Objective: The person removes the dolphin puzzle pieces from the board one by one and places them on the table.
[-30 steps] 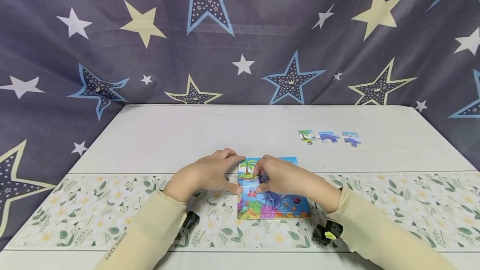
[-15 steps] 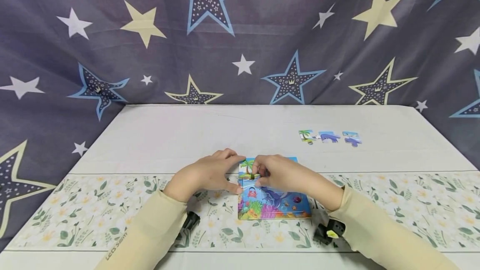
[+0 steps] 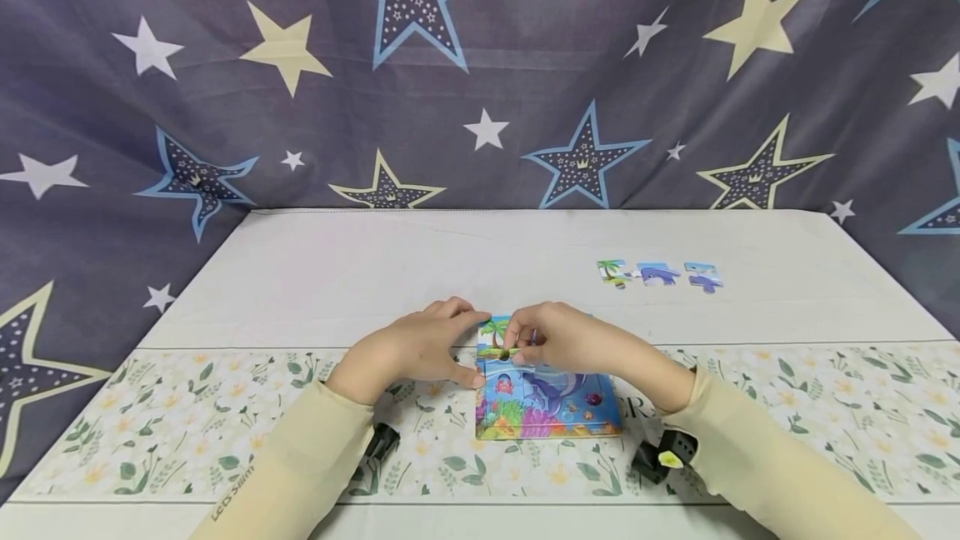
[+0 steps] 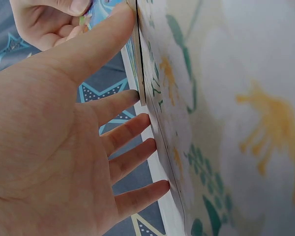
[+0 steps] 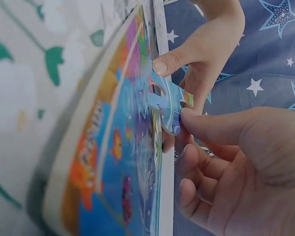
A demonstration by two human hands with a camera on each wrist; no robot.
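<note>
Right hand (image 3: pixel 566 340): I've got this one over the upper part of the board, thumb and forefinger in a narrow pinch on a puzzle piece.
Held piece (image 5: pixel 174 98): mostly light blue with a bit of green and orange at one corner; from the right wrist I see it tilted up off the board's face. Can't really tell if its lower edge touches down. From the head view the fingers hide most of it.
Left hand (image 3: pixel 420 348): wide grip, fingers spread and pretty straight. Thumb's on the left edge of the puzzle board, forefinger is out at the far left corner.
Puzzle board (image 3: pixel 592 419): lying flat, undersea picture, palm tree up in the far left corner, red crab, dolphin around the middle, coral along the near side.
Loose pieces: three in a row beyond the board, off to my right. Palm tree piece (image 3: pixel 612 272), then the dolphin piece (image 3: pixel 657 274) just beside it, then a blue and purple piece (image 3: pixel 702 277) slightly apart.
Table: those three sit on the white tabletop (image 3: pixel 420 265); the board's on the flowery strip (image 3: pixel 187 423).
Sleeves: cream on both arms, lettering on the left sleeve (image 3: pixel 285 457).
Backdrop (image 3: pixel 480 40): dark cloth covered in stars.
</note>
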